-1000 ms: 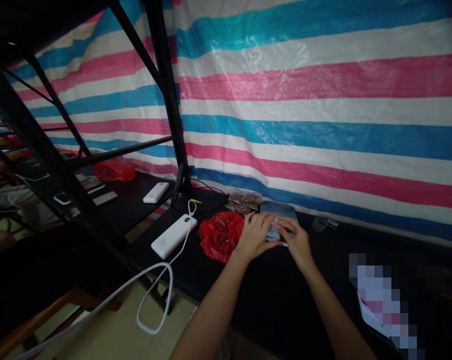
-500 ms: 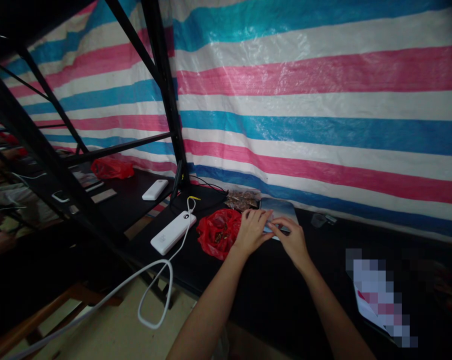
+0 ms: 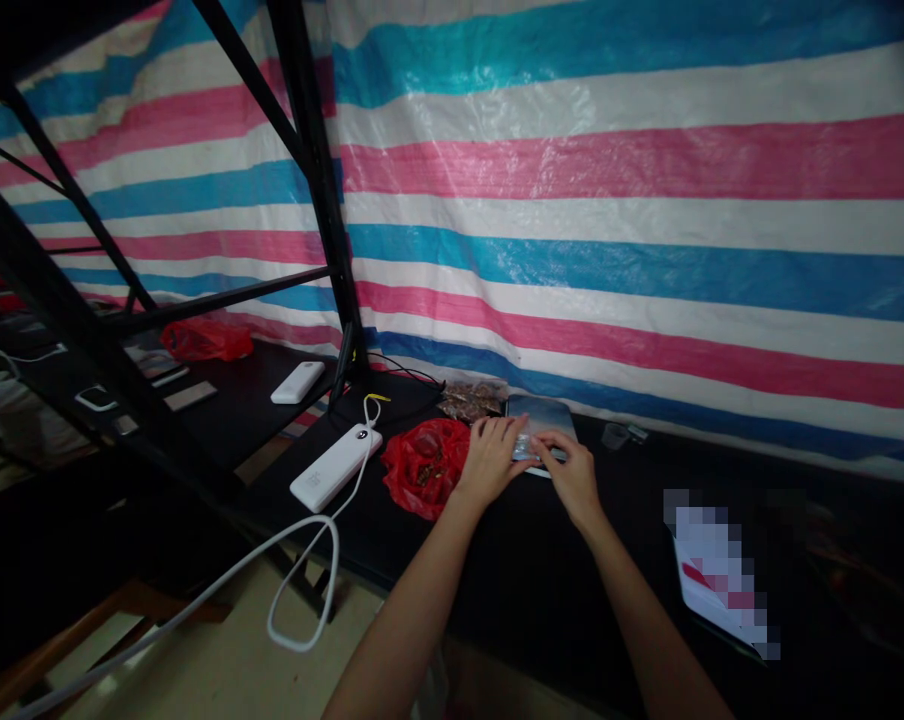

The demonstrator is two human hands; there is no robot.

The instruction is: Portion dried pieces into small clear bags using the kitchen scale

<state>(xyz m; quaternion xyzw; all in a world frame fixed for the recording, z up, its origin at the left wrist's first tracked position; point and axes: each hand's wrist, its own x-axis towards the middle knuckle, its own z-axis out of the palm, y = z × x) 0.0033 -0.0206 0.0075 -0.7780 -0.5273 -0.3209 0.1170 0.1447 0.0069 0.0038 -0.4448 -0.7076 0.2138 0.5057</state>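
Note:
My left hand [image 3: 491, 462] is bent over a small shiny, clear-looking piece [image 3: 525, 447], its fingers and thumb closed on it. From the other side my right hand [image 3: 570, 474] pinches at the right end of this piece; its fingertips partly hide what they hold. Both hands are over a flat, bluish-grey board or case [image 3: 543, 410] with a pale front edge. Just left of my left hand lies an open red plastic bag [image 3: 427, 470] with small brownish bits inside. Behind the hands, a clear bag of small brown pieces [image 3: 473, 401] lies near the striped sheet.
A white power bank [image 3: 333, 470] with a white cable [image 3: 302, 530] lies left on the black table. A small clear container [image 3: 614, 436] is at the back right. A phone [image 3: 718, 590] lies at the right. A black metal frame [image 3: 321, 200] rises at the left.
The view has shifted slightly, so things appear further left. The shiny piece between my hands shows more clearly; both hands stay close together over the board.

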